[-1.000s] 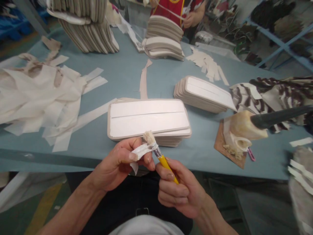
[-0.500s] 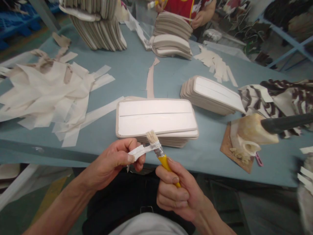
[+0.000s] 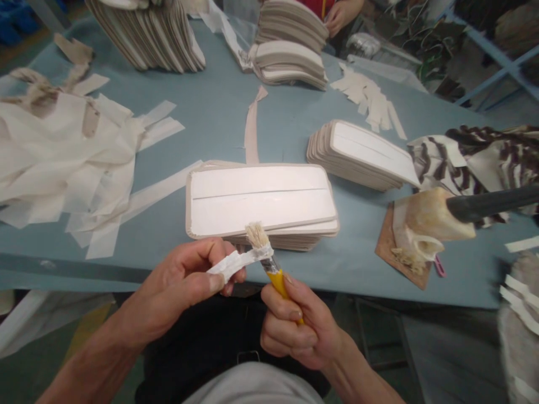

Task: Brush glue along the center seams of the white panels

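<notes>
Our right hand (image 3: 290, 325) grips the yellow-handled brush (image 3: 277, 280) in curled fingers, and our left hand (image 3: 181, 280) pinches a white strip (image 3: 229, 266) between thumb and fingertips. The brush sits before our body, bristles (image 3: 256, 234) pointing to 11 o'clock. From them, our left hand lies at 8 o'clock and our right at 5. The strip bridges the two hands and lies around the brush where the bristles meet the metal ferrule (image 3: 269, 264). Its other end is hidden in our left hand.

To wind neatly, we judge it best to hold the strip taut and flat, since its crumpled stretch would likely make a lumpy band. Turning the handle in our right hand while the left gives steady tension should help each turn overlap. We should mind stray bristles at the edge and avoid creeping toward the tips.

At 12 o'clock, on the worktop (image 3: 202, 118), lies a stack of white-faced panels (image 3: 261, 196); we cannot tell whether the bristles touch it. A pile of pale strips (image 3: 71, 157) spreads out at 10 o'clock.
</notes>
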Tool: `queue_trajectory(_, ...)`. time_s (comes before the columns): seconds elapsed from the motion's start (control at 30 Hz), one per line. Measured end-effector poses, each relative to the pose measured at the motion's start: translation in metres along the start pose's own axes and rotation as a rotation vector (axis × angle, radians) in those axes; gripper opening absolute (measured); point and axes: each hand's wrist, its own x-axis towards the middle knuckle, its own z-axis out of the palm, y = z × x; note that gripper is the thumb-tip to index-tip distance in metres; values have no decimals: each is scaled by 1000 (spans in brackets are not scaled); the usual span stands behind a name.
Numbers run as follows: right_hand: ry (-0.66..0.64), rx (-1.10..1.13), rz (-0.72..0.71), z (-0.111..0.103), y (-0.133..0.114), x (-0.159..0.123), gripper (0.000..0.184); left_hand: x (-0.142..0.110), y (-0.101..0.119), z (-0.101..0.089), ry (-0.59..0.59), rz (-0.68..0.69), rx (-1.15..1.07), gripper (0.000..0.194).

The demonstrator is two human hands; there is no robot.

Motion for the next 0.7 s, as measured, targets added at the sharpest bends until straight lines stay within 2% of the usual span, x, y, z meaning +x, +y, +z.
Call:
queue_trajectory(0.17, 174, -211, -12, 2, 0, 0, 62, -2, 5, -3, -5, -48, 92, 44)
queue_trajectory(0.27, 268, -291, -12, 2, -1, 0, 62, -2, 8, 2, 38, -43, 157, 40)
queue_trajectory(0.53, 360, -504, -44, -4, 1, -3, 59, -4, 13, 12, 115, -84, 260, 36)
queue_trajectory(0.7, 406, -582, 10, -3, -2, -6, 59, -1, 19, 14, 116, -90, 322, 36)
